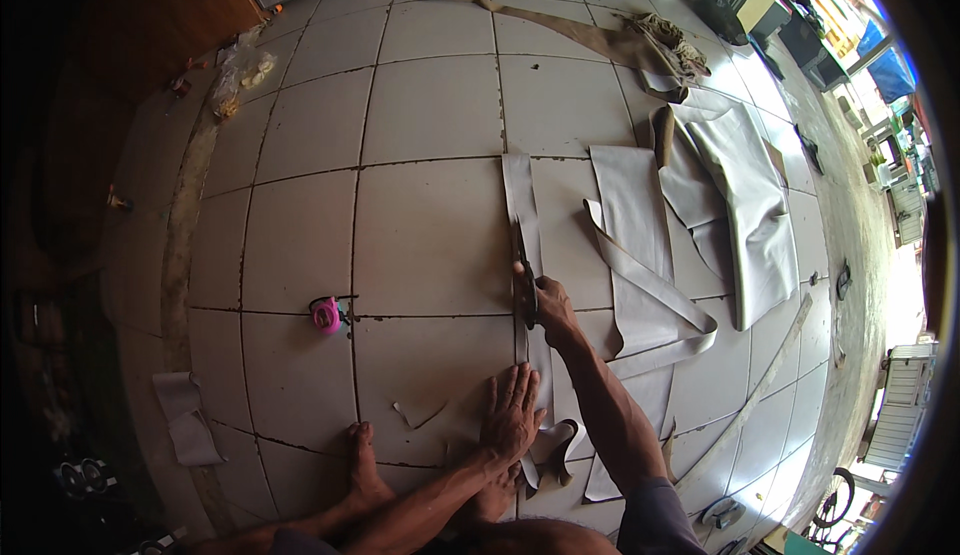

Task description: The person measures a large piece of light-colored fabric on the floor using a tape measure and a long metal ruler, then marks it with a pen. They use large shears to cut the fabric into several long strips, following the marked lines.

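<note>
A long narrow strip of grey sheet material (pixel 520 183), fabric or vinyl, lies on the tiles ahead of me. My right hand (pixel 553 307) is closed round the handles of dark scissors (pixel 526 273). Their blades point away from me along the strip. Nearer to me the strip appears split lengthwise in two. My left hand (pixel 512 417) presses flat on its near part, fingers stretched out. Curled ends of the material (pixel 566 445) lie to the right of that hand. A wide grey piece (pixel 632 245) lies further right, with a folded narrow strip (pixel 655 290) across it.
A large crumpled grey sheet (pixel 745 205) lies at the right, a brown cloth piece (pixel 600 40) beyond it. A pink tape measure (pixel 327 316) is on the left tiles. Thin scraps (pixel 420 417) lie near my bare foot (pixel 365 465). A plastic bag (pixel 240 67) sits far left.
</note>
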`<control>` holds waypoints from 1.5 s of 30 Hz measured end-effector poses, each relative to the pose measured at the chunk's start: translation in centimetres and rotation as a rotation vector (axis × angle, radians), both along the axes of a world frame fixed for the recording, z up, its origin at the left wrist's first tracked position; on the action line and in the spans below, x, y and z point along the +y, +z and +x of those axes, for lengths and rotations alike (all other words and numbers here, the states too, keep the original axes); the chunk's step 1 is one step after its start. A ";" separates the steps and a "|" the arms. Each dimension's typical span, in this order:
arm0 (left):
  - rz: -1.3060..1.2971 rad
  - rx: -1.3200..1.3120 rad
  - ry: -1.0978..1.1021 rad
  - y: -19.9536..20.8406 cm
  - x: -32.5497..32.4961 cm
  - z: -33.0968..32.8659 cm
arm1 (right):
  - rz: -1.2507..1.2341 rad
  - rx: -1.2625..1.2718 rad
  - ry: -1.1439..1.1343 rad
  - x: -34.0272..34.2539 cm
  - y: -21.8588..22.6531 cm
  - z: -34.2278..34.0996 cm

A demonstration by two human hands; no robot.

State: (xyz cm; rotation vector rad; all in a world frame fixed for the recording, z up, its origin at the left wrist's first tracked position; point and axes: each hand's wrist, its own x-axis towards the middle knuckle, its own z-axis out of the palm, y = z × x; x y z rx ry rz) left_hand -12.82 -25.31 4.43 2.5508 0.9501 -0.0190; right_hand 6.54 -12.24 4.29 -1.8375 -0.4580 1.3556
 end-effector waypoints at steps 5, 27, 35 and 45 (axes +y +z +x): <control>-0.015 0.040 0.006 -0.1 -0.1 0.0 | 0.042 -0.034 -0.026 0.8 0.1 0.1; -0.004 0.030 0.019 -0.2 -0.1 0.0 | 0.081 -0.079 -0.043 4.4 -0.5 1.1; 0.014 0.018 0.001 -0.1 -0.3 -0.2 | 0.134 -0.010 -0.003 5.3 -1.3 2.0; 0.012 0.043 -0.007 -0.3 -0.2 -0.1 | 0.221 0.079 0.014 6.4 -1.1 2.7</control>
